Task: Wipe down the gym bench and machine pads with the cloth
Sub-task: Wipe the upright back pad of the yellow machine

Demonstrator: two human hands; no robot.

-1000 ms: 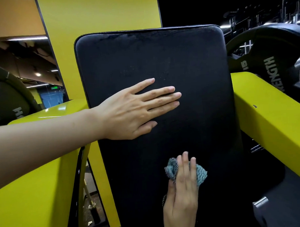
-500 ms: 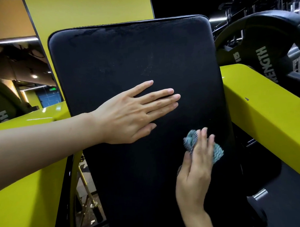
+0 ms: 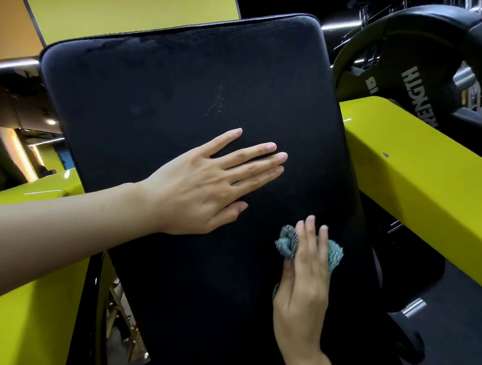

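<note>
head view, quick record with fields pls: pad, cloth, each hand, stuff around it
surface: black pad, standing at a tilt, faint pale specks near its upper middle
tool: teal cloth, bunched up, against the pad's lower right
bracing: left hand, flat on the middle of the pad, fingers straight
wiping: right hand, fingers straight, pressing the cloth to the pad
around: yellow frame on both sides of the pad; black weight plate at upper right
</note>
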